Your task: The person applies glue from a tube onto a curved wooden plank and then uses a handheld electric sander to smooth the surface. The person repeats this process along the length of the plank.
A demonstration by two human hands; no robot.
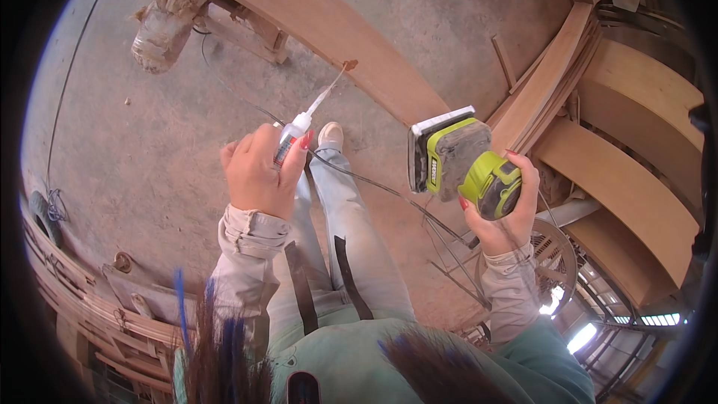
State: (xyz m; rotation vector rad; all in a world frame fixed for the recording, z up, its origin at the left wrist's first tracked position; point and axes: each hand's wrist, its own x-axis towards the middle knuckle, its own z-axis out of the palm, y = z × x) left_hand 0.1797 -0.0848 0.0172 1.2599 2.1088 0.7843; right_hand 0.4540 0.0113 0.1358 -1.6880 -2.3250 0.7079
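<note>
My left hand [262, 167] is closed around a small white glue bottle [292, 138] with a long thin nozzle. The nozzle tip reaches a reddish-brown patch [350, 65] at the edge of a long wooden board [336, 26]; whether it touches cannot be told. In my right hand [505, 217] is a green and black electric sander [458, 153], gripped by its round top. The sander's white-edged pad is turned up and away from me, beside the near end of the board.
Curved wooden panels [613, 172] and stacked planks [550, 75] stand at the right, near a round fan [550, 262]. A black cable [374, 182] crosses before my legs. A wrapped bundle [164, 26] lies far left, and wooden slats [112, 314] line the lower left.
</note>
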